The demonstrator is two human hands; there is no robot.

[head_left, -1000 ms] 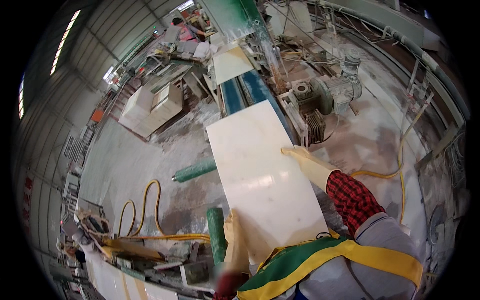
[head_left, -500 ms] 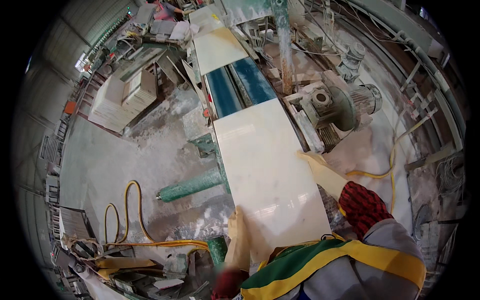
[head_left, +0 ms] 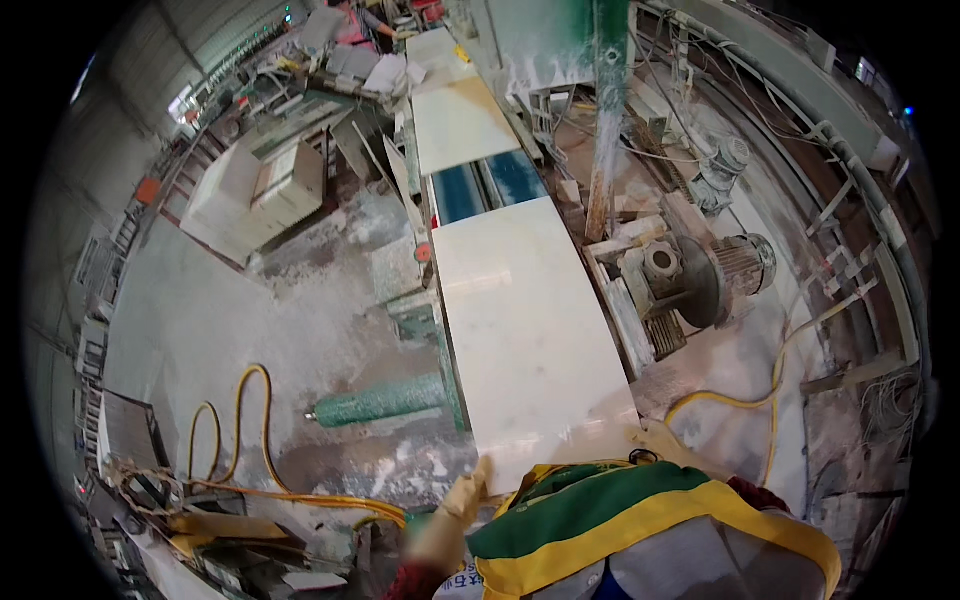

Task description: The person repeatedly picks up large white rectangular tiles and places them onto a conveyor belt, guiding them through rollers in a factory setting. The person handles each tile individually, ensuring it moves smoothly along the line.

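Observation:
A long, glossy cream stone slab (head_left: 540,310) lies flat on a blue-belted conveyor (head_left: 458,194), its near end close to my body. My left hand (head_left: 455,505), in a cream rubber glove, grips the slab's near left edge. At the near right corner my right hand (head_left: 660,440), gloved alike, holds the slab's edge; the apron and forearm hide part of it. Beyond a short stretch of bare belt lies a second cream slab (head_left: 460,125) with a brownish far edge.
A motor with a round housing (head_left: 700,275) stands right of the conveyor. Leftward a green roller (head_left: 380,402) juts out, and yellow hoses (head_left: 265,440) loop over the floor. Stacked slabs (head_left: 255,205) stand at far left. Another person (head_left: 360,25) is at the far end.
The near slab has slid away from me, narrowing the bare belt between the slabs. My right hand has come back along the right edge to the near corner; my left is also nearer my body.

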